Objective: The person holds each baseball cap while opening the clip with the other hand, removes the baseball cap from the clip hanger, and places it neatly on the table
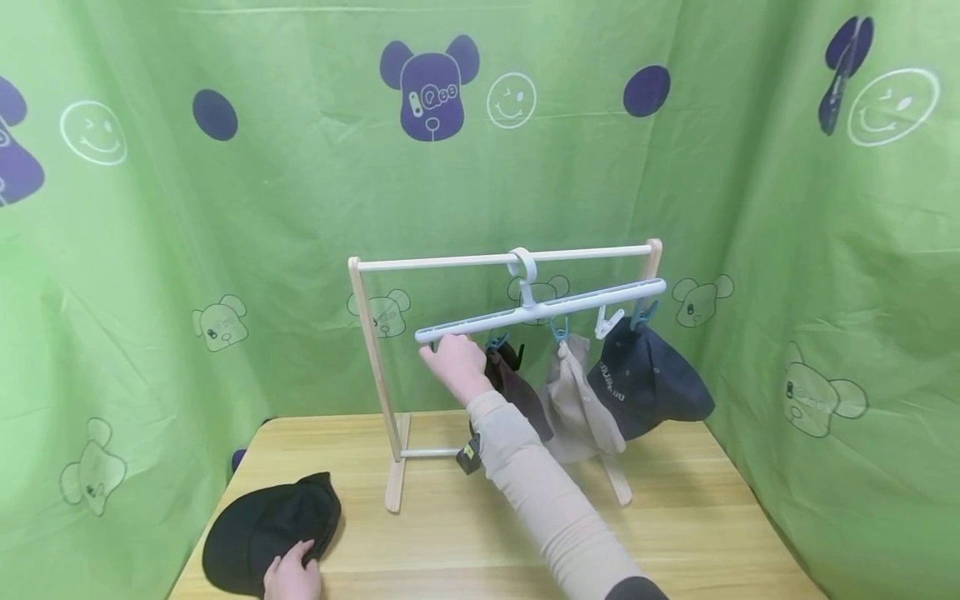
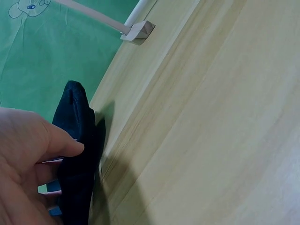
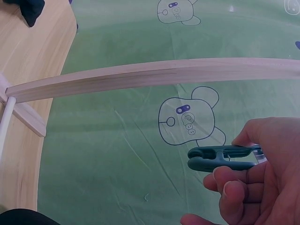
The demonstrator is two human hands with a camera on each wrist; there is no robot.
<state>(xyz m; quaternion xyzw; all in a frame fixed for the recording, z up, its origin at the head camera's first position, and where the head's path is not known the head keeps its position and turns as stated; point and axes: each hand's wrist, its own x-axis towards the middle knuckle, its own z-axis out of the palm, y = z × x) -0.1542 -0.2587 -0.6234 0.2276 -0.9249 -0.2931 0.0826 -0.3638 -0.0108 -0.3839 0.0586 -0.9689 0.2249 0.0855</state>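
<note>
Nearest us, our sleeve [image 1: 558,504] slants toward the rack [image 1: 371,354], our right hand [image 1: 459,368] pinching a teal clip [image 3: 218,164] at the hanger's [image 1: 487,322] low left end; our left hand [image 1: 291,577] grips the black cap [image 1: 251,525], near left on the table [image 1: 420,542]. Tugging that end down could skew the hook [image 1: 528,265], shaking loose one of three hanging caps [image 1: 656,387]. We count four caps, at least five clips, one hanger, one rack.

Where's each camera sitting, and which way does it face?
Head: on the head, facing forward and down at the wooden rack, hanger and black cap; left hand, right hand and right sleeve show.
Left wrist: on that wrist, facing the black cap and tabletop; left hand shows.
Right wrist: on that wrist, facing the teal clothespin, wooden rack and green curtain; right hand shows.
Shared: head and left wrist both show the black cap.
</note>
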